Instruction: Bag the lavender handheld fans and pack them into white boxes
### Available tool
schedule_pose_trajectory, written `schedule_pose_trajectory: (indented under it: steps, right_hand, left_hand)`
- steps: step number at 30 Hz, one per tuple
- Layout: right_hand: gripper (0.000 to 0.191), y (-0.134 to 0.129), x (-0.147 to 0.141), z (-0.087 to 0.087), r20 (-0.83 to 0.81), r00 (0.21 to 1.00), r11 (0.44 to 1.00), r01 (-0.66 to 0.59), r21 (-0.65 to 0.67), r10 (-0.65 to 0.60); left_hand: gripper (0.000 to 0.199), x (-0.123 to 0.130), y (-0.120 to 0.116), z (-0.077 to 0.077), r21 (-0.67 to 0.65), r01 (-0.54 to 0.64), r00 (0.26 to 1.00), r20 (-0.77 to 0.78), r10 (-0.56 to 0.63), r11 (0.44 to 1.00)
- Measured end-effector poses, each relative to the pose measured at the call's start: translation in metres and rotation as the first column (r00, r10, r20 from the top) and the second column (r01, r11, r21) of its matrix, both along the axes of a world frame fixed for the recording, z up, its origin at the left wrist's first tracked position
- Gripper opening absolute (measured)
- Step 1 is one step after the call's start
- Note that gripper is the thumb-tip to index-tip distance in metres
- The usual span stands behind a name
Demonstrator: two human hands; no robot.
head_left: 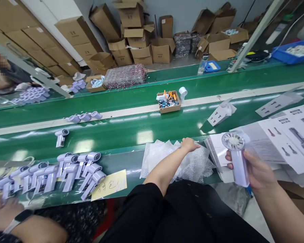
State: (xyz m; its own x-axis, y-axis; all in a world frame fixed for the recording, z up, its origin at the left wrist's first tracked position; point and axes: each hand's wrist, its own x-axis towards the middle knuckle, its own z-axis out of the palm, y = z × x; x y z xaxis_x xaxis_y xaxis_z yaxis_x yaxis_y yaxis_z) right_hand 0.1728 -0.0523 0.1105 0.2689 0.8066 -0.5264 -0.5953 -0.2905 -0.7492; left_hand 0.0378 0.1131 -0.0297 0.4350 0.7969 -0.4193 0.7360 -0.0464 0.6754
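My right hand [259,168] is closed round the handle of a pale purple handheld fan [239,165], held upright with its round, bladed head on top. Over the far edge of a pile of clear bubble wrap bags [162,158] lies my left hand [190,145]. Its fingers look bent and closed on the top bag, though the fingertips are partly hidden. Printed white sheets [218,152] with fan pictures lie beside the bags, just behind the fan.
Several purple fans [71,177] stand at left near a yellow note [110,185]. A co-worker's hand [5,209] is at lower left. On the green conveyor [131,128] are folded white boxes [221,113]; a small carton [170,108] of parts sits beyond. Cardboard boxes [164,50] line the wall.
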Motion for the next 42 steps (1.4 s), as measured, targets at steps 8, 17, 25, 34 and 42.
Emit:
schedule_pose_trajectory:
  steps: [8,17,25,34,42]
  right_hand:
    - [0.023,-0.048,-0.024,-0.063,-0.239,0.969,0.972,0.0,-0.234,-0.057]
    - [0.013,-0.021,-0.065,-0.124,-0.237,0.968,0.936,-0.003,-0.352,-0.086]
    - [0.026,-0.028,-0.041,-0.114,-0.298,0.945,0.981,-0.169,-0.096,0.134]
    - [0.036,0.0,-0.042,-0.086,-0.142,0.889,0.896,-0.443,-0.02,0.436]
    - [0.037,-0.012,-0.048,-0.073,-0.068,0.898,0.894,-0.439,-0.085,0.434]
  left_hand:
    - [0.017,-0.042,0.052,0.012,0.147,-0.107,0.994,0.007,0.107,0.983]
    - [0.019,-0.073,-0.04,0.001,0.282,0.297,0.952,-0.016,-0.305,0.912]
    - [0.017,-0.054,-0.044,-0.015,0.081,0.247,0.968,0.03,-0.25,0.966]
    - [0.014,-0.058,-0.057,0.027,-0.416,-0.29,0.787,0.408,0.463,0.862]
    - [0.021,-0.093,-0.085,0.053,0.768,0.212,0.884,0.113,-0.453,0.605]
